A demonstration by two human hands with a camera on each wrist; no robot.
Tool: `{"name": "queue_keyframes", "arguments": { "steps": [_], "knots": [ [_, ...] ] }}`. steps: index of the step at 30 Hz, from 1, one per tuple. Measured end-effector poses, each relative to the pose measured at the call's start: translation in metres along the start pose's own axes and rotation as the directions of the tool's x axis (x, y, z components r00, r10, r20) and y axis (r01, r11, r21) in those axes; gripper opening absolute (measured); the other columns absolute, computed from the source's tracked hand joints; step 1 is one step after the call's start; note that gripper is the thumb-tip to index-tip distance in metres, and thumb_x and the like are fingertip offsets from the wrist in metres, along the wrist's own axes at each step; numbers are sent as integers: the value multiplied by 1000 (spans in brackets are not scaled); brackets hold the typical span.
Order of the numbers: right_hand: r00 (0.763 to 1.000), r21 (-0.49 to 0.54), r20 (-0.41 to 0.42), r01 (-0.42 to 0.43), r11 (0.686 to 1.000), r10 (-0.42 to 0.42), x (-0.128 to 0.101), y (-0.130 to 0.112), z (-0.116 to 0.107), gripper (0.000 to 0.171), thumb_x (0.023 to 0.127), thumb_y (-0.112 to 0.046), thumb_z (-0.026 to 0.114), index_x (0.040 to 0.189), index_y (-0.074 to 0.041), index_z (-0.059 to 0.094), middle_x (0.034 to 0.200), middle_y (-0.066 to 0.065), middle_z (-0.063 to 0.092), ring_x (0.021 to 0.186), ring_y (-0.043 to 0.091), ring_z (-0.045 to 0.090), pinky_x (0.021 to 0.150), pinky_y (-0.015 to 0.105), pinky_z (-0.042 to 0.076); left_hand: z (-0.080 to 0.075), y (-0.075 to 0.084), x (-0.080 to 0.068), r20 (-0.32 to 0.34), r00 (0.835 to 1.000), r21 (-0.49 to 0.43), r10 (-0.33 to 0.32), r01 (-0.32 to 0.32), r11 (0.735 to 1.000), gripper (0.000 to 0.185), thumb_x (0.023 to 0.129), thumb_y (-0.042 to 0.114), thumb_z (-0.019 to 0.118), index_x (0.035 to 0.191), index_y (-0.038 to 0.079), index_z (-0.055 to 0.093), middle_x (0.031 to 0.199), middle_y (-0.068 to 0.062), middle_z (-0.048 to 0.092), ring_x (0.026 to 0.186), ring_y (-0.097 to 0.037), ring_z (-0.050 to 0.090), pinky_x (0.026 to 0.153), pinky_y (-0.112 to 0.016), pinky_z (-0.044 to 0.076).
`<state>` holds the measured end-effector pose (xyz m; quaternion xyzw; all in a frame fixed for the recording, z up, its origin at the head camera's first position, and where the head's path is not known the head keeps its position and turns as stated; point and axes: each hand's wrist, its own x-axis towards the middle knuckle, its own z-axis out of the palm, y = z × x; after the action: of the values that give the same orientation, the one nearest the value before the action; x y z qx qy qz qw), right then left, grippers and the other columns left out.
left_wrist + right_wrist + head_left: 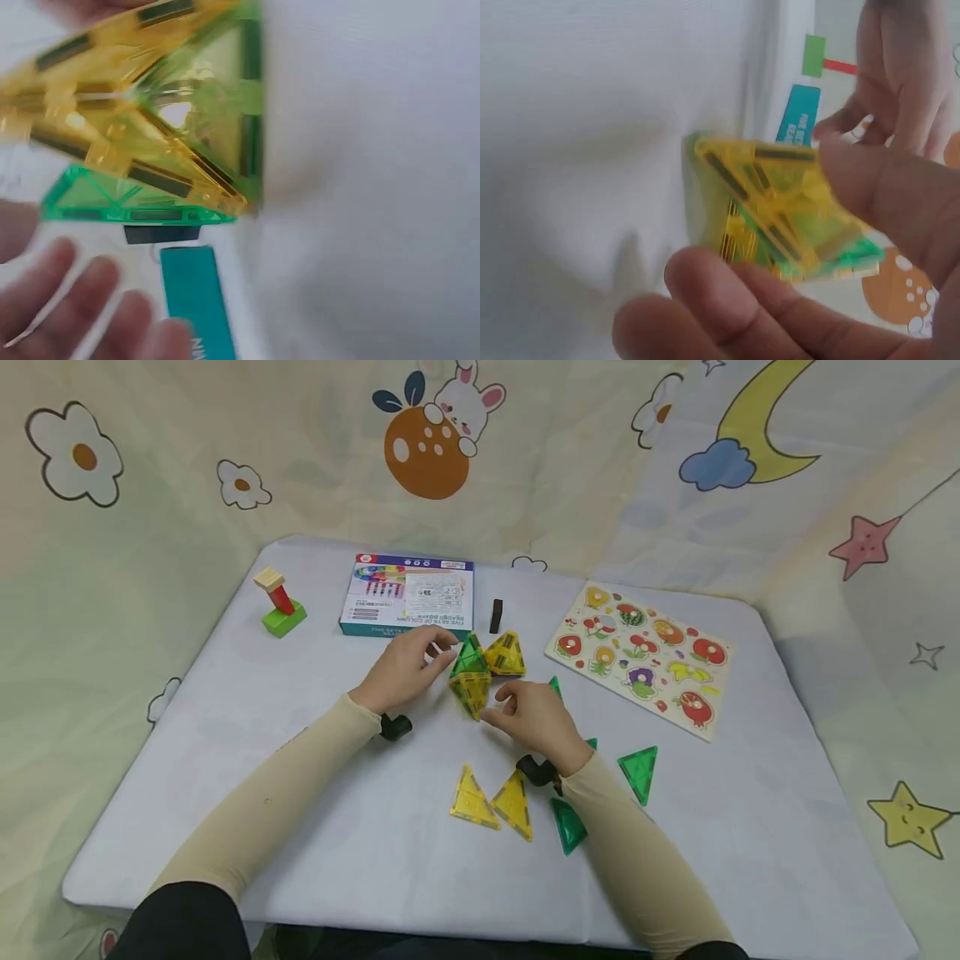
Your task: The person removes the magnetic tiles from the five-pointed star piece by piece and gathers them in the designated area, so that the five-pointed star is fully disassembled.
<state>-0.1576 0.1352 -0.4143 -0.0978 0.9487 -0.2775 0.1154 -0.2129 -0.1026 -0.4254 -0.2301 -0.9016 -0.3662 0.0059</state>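
Translucent magnetic tiles stand joined in the middle of the table: a green and yellow shape [470,683] with a yellow pyramid [506,653] beside it. My left hand [408,667] hovers at the shape's left, its fingers loosely bent and apart from the tiles in the left wrist view. On the near right side is my right hand [536,718], thumb and fingers spread around the yellow corner [780,202]. Whether its thumb touches the tiles, I cannot tell. Two loose yellow triangle tiles [472,799] lie nearer me, and several green triangle tiles [640,774] lie around my right forearm, some partly hidden.
Behind the tiles lies a flat box [408,596], with a small dark bar [496,616] to its right. A fruit puzzle board [641,656] lies at the right. Far left stands a small stack of blocks [281,606]. Printed cloth surrounds the white table [337,860].
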Motion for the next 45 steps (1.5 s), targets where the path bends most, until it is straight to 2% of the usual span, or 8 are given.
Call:
{"name": "queue_keyframes", "arguments": {
  "steps": [5, 10, 14, 23, 31, 38, 43, 45],
  "knots": [
    [998, -49, -7, -61, 997, 60, 11, -13, 17, 55, 85, -58, 80, 107, -8, 74, 70, 1, 65, 61, 17, 59, 53, 26, 44, 5, -18, 10, 209, 967, -108, -143, 169, 980, 36, 107, 31, 57, 139, 14, 63, 134, -6, 68, 117, -25, 65, 99, -43, 56],
    [995, -71, -29, -100, 992, 98, 15, -19, 26, 54, 83, -64, 79, 88, -12, 70, 60, 0, 53, 56, 17, 54, 49, 26, 34, 16, -27, 13, 264, 956, -119, -130, 166, 979, 32, 108, 30, 57, 133, 13, 65, 123, -7, 73, 107, -22, 66, 96, -40, 57],
    [993, -73, -42, -109, 991, 106, 13, -19, 26, 49, 84, -60, 80, 85, -13, 66, 63, 0, 57, 57, 16, 53, 50, 26, 34, 18, -26, 11, 245, 965, -118, -97, 129, 985, 26, 108, 27, 58, 127, 12, 68, 114, -5, 74, 97, -20, 65, 89, -38, 57],
    [1000, -31, -5, 14, 999, -14, 8, -9, 14, 39, 86, -37, 85, 109, -9, 70, 82, 1, 69, 69, 16, 59, 60, 26, 45, 11, -19, -1, 225, 971, -95, -80, 104, 990, 22, 106, 27, 61, 119, 12, 69, 106, -3, 74, 92, -18, 63, 84, -35, 55],
    [992, -61, 17, 126, 990, -126, 10, 0, 7, 37, 87, -26, 85, 118, -9, 72, 95, 2, 73, 80, 16, 61, 71, 29, 52, 11, -15, -16, 213, 967, -120, -140, 168, 979, 21, 105, 29, 63, 116, 12, 67, 108, -4, 75, 95, -18, 69, 86, -37, 59],
    [991, -74, 35, 129, 989, -127, 12, 2, 6, 39, 88, -21, 84, 123, -10, 72, 97, 1, 73, 82, 16, 61, 73, 28, 51, 12, -15, -24, 200, 966, -132, -163, 191, 973, 30, 103, 36, 66, 122, 12, 66, 112, -4, 74, 102, -20, 69, 93, -41, 59],
    [992, -72, 37, 127, 989, -124, 13, 2, 10, 40, 89, -21, 83, 125, -12, 71, 98, 1, 73, 83, 17, 61, 74, 29, 51, -4, -16, -37, 43, 978, -119, -205, 208, 971, 62, 89, 49, 81, 136, 16, 58, 128, -3, 67, 113, -24, 66, 97, -46, 57],
    [992, -79, 35, 120, 990, -117, 12, 2, 10, 41, 89, -22, 83, 127, -12, 71, 99, 0, 73, 84, 17, 61, 75, 30, 52, -12, -12, -40, -30, 987, -75, -160, 157, 985, 75, 81, 48, 88, 140, 17, 55, 134, -2, 62, 118, -25, 62, 98, -47, 55]
  ]
}}
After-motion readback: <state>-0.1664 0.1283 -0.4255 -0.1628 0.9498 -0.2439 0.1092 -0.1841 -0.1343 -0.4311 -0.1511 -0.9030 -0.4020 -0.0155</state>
